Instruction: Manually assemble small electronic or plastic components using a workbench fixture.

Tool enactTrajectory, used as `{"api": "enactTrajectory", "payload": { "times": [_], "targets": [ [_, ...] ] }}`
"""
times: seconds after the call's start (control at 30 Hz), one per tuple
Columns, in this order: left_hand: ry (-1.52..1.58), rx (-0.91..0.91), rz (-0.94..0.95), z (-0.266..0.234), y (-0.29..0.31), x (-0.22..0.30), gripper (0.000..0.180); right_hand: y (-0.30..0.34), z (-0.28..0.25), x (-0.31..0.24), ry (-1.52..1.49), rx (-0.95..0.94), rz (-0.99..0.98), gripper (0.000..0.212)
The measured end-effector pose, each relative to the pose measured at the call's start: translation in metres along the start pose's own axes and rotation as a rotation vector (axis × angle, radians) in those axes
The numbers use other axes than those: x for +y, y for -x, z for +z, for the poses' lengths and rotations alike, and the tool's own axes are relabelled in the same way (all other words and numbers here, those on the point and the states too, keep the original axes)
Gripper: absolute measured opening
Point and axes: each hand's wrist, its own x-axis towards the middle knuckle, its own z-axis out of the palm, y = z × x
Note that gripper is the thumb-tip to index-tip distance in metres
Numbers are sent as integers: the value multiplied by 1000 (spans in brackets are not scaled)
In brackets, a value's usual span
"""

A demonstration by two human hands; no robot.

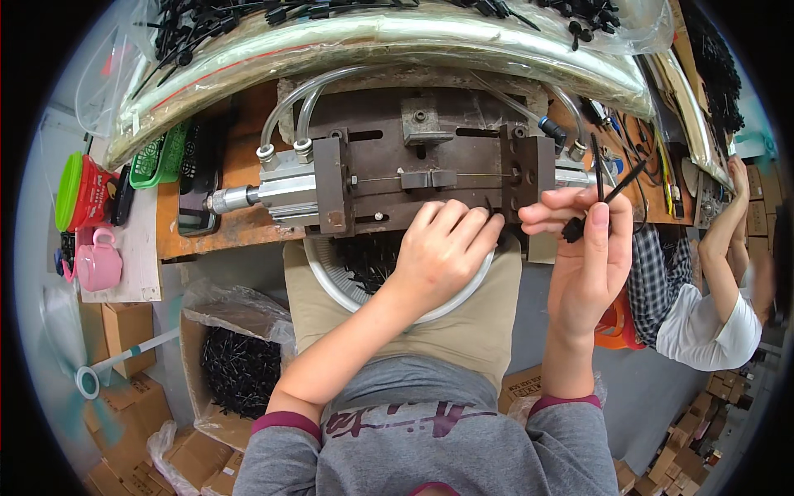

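My right hand (589, 256) is raised at the right of the metal fixture (422, 194). Between its thumb and fingers it grips several black stemmed plastic pieces (602, 194), stems up and a knobby end low by the fingers. My left hand (442, 252) is at the fixture's front edge, above the basket, its fingers curled and pressed together. Something small and dark shows by its fingertips, too hidden to name. A thin rod or wire runs across the fixture through two small central blocks (428, 178). In my lap sits a white basket (327, 277) holding black pieces.
Metal cylinders (294, 190) with clear hoses flank the fixture. Bags of black parts (198, 29) lie along the back. At left are a green basket (157, 157), a phone (198, 213) and a pink cup (99, 263). A co-worker (711, 306) sits at right; an open carton (240, 372) stands lower left.
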Motion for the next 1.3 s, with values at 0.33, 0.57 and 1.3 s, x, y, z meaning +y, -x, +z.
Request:
{"api": "enactTrajectory", "payload": {
  "times": [0.33,0.57,1.3],
  "targets": [
    [-38,-114,25,-4,7,2,48,10,-6,4,-34,64,-15,22],
    [-266,-211,231,-14,11,-9,52,15,-6,4,-46,86,15,22],
    [142,-94,-270,-91,11,13,44,29,3,0,-133,107,81,21]
  ]
}}
